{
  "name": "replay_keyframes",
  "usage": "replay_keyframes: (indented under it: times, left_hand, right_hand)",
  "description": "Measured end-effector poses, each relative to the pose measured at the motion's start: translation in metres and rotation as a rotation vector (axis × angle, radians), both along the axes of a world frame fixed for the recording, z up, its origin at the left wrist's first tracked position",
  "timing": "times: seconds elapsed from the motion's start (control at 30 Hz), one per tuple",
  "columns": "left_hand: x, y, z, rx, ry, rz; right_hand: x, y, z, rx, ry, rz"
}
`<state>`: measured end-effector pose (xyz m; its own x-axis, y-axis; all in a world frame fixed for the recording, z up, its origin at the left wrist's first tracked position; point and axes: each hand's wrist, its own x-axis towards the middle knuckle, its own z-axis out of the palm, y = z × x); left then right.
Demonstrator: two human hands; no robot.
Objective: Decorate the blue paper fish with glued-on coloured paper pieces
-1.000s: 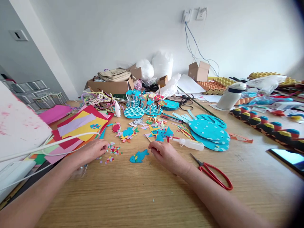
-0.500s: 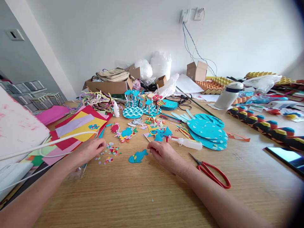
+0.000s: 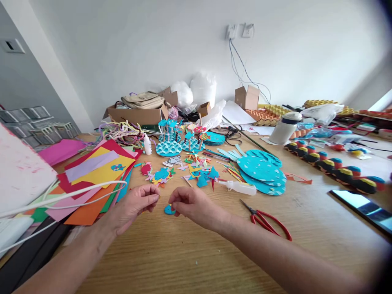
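The left hand [image 3: 144,200] is narrow, its thumb drawn in against the curled fingers; whether it pinches some small piece I cannot tell. The right hand [image 3: 187,204] curls down in a narrow grip at the blue paper fish [image 3: 168,209], covering its tail end; contact is hard to judge. The fish lies between the hands, midway across the worktop [image 3: 183,253], with plain wood stretching toward the near edge. Coloured sheets [image 3: 87,208] crowd the left side; scissors [image 3: 253,211] lie beyond the right forearm. Both forearms slant inward from the near corners, wrists low.
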<state>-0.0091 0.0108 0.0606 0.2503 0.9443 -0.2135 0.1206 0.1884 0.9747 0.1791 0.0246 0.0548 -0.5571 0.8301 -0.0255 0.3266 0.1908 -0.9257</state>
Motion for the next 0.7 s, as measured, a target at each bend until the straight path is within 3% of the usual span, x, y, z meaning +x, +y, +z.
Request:
replay_keyframes:
  times: [0.13, 0.47, 0.7]
  left_hand:
    - [0.008, -0.002, 0.005, 0.021, -0.035, 0.007]
    - [0.022, -0.002, 0.007, 0.126, 0.092, 0.13]
    - [0.02, -0.001, 0.001, 0.139, 0.068, 0.08]
  right_hand:
    - [-0.017, 0.004, -0.003, -0.013, 0.045, -0.074]
    - [-0.028, 0.004, 0.008, -0.334, 0.205, -0.179]
    - [-0.026, 0.002, 0.004, -0.409, 0.356, -0.175]
